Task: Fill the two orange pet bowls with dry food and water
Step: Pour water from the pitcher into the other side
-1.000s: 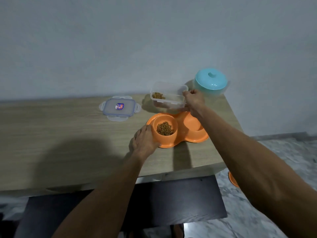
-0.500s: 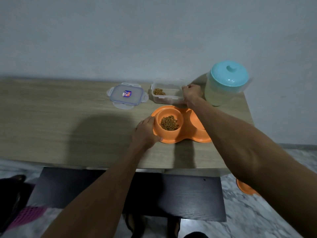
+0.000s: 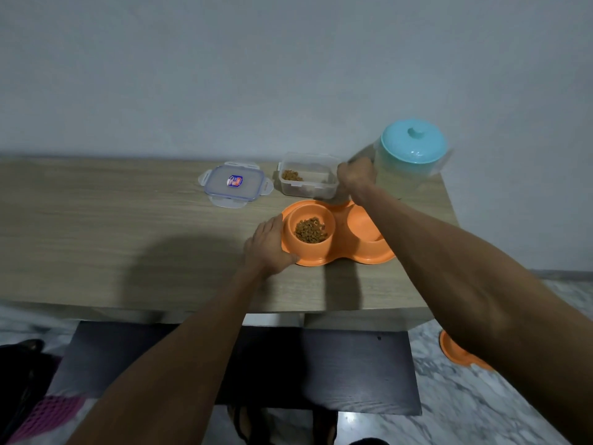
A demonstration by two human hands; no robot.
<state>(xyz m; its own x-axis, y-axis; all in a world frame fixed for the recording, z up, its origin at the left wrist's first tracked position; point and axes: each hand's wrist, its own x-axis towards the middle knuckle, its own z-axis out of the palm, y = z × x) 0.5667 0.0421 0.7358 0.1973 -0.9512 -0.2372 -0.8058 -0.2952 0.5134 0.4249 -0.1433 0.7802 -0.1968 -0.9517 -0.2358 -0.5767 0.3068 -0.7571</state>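
Observation:
An orange double pet bowl (image 3: 340,252) sits on the wooden table (image 3: 112,239). Its left bowl (image 3: 310,231) holds brown dry food. The right bowl (image 3: 364,224) looks empty and is partly hidden by my right forearm. My left hand (image 3: 268,248) grips the dish's left rim. A clear food container (image 3: 306,181) with a little kibble stands on the table just behind the dish. My right hand (image 3: 356,175) is curled around its right end. A clear pitcher with a turquoise lid (image 3: 412,155) stands right of that hand.
The container's clear lid (image 3: 236,184) lies on the table to the left. The wall rises directly behind the table. The table's right edge is close to the pitcher. A dark bench (image 3: 224,364) sits under the table, and another orange dish (image 3: 459,353) lies on the marble floor.
My right hand has brought the food container down from its raised, tilted position onto the table. My left hand has stayed on the dish. The view has shifted.

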